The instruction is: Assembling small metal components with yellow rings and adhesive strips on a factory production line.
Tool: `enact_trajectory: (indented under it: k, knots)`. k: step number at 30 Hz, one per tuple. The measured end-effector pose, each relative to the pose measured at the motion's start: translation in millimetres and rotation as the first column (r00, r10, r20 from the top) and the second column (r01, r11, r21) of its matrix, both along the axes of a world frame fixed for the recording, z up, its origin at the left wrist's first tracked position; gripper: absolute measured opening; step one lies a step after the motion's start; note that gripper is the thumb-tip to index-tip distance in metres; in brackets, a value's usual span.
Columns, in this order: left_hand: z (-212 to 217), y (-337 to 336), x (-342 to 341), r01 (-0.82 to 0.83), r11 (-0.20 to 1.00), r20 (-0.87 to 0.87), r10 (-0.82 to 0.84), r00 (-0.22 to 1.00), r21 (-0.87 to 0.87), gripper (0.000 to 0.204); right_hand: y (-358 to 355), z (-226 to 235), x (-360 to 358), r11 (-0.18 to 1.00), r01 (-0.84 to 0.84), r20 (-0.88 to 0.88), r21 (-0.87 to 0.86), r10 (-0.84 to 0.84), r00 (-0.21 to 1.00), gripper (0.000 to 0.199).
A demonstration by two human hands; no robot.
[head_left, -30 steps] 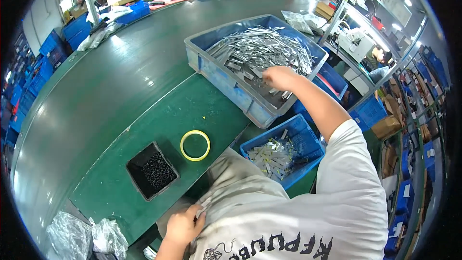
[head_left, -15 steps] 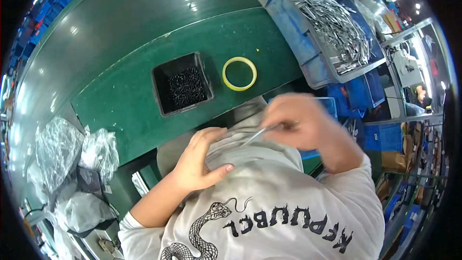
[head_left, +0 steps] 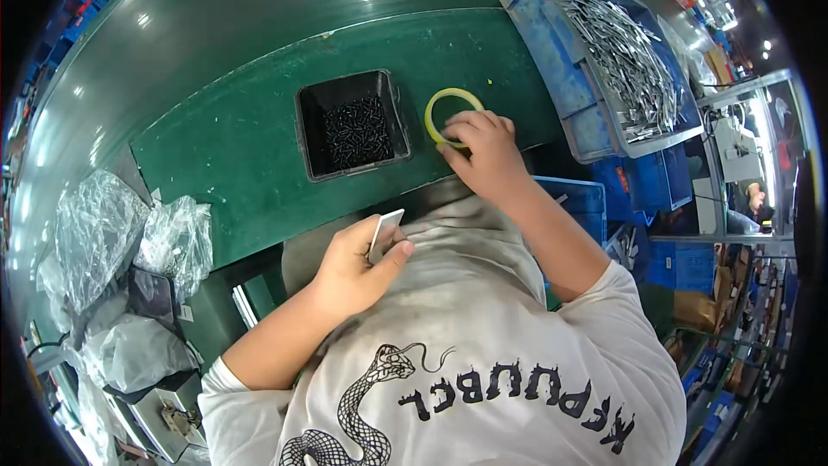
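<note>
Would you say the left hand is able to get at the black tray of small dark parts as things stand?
Probably yes, though not freely: the left hand already grips a flat metal piece. Bare green mat lies between it and the black tray, whose top is open.

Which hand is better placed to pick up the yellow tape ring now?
The right hand, probably. Its fingers already rest on the yellow tape ring on the green mat. The left hand is nearer the body and holds a flat metal piece.

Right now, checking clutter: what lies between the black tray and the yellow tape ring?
Only bare green mat between black tray and yellow tape ring, in the head view.
</note>
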State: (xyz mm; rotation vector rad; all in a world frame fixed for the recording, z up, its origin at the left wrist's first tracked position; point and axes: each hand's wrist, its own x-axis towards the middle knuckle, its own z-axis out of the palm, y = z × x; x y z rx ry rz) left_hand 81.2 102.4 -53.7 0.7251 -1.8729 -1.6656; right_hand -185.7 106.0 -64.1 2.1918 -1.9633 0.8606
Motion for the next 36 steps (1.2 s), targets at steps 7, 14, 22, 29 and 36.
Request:
enact_trajectory:
  k: [7,14,22,29,36]
  knots:
    - [0,-2,-4,-0.053,0.996,0.001,0.053,0.999,0.071,0.014,41,1,16,0.993,-0.116,0.244,0.024,0.107,0.964,0.015]
    - [6,4,-8,-0.201,0.972,-0.02,0.205,0.979,0.124,0.013,69,28,47,0.95,-0.312,0.274,-0.034,0.309,0.911,0.021]
    - [1,4,-6,-0.181,0.983,-0.051,0.181,0.982,0.015,0.013,74,23,61,0.933,-0.357,0.251,-0.032,0.353,0.901,0.023]
    - [-9,3,-5,-0.175,0.984,-0.138,0.168,0.976,-0.038,0.016,74,23,63,0.933,-0.359,0.188,-0.039,0.359,0.914,0.024]
    - [-14,0,-5,-0.142,0.986,-0.203,0.121,0.972,-0.09,0.016,74,21,61,0.933,-0.358,0.161,-0.039,0.359,0.919,0.024]
